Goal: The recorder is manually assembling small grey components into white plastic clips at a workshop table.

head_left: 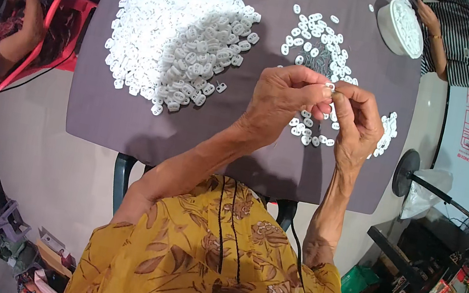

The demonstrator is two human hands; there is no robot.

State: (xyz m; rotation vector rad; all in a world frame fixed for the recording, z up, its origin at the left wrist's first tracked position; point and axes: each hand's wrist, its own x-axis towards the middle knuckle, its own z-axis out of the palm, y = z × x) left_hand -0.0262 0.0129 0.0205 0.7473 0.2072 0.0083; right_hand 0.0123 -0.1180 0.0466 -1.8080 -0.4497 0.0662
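Note:
My left hand (283,99) and my right hand (361,121) meet over the right part of the table, fingertips nearly touching. Both pinch one small white plastic piece (330,87); its finer details are hidden by the fingers. Just beyond and beneath them lies a loose ring of white oval pieces (312,29). Inside that ring is a small heap of thin dark grey pins or screws (321,60), too small to tell which. Left of my hands rises a large heap of white plastic pieces (173,31). A smaller cluster of white pieces (387,133) sits right of my right hand.
A grey-brown cloth covers the table (108,122). At its far right stands a white bowl (400,28) full of white pieces, beside a person in a striped top (463,42). Another person's arm (31,19) shows at the left, near a red chair (50,22).

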